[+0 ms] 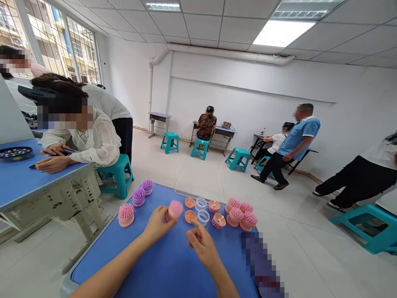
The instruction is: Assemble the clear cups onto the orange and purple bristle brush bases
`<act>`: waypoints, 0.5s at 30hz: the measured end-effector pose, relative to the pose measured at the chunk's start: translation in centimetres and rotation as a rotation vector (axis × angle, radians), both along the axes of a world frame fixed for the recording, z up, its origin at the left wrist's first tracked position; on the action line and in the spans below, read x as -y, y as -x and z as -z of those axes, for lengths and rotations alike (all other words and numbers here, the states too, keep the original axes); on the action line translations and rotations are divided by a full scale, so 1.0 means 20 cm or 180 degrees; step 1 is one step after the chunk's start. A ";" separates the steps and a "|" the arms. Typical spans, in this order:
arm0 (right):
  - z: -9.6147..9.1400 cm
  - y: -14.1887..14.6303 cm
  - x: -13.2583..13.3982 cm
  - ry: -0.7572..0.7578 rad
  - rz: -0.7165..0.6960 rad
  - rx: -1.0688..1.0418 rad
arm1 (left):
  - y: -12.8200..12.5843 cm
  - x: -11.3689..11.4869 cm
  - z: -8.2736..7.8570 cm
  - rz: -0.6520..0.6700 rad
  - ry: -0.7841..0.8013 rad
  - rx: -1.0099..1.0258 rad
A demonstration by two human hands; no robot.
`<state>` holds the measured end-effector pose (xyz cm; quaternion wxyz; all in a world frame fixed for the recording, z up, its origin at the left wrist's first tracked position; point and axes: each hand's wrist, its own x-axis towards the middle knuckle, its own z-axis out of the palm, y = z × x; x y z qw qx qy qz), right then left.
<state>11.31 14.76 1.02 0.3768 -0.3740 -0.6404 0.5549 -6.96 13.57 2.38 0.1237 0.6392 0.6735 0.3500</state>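
My left hand (159, 225) is closed round a pink bristle brush head (174, 209), held just above the blue table (161, 265). My right hand (200, 242) hovers beside it with fingers curled and the index finger raised toward an orange round base (190, 216); I cannot make out anything in it. Past my hands lie another orange base (190, 202), two clear rings (201, 203) (203, 216), and a cluster of pink brushes (240, 215). Two purple brushes (138, 196) (147, 186) and one pink brush (126, 215) stand at the left.
A second blue desk (18, 178) stands at the left, where a seated person leans on it. Teal stools (119, 174) (369, 227) flank my table. Other people sit and stand across the white-tiled room. A blurred patch (260, 265) covers the table's right edge.
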 end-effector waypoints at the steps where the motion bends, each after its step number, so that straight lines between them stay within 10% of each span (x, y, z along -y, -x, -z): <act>1: -0.01 0.00 0.00 -0.0059 -0.0002 0.0088 | 0.03 -0.05 -0.01 -0.0176 0.0058 0.0021; 8: -0.08 0.01 0.05 -0.0426 -0.0229 0.0596 | 0.13 -0.35 -0.02 -0.1159 0.0240 -0.0046; 15: -0.11 -0.03 0.02 -0.0710 0.0297 0.0787 | 0.16 -0.40 0.08 -0.1567 0.0175 -0.0168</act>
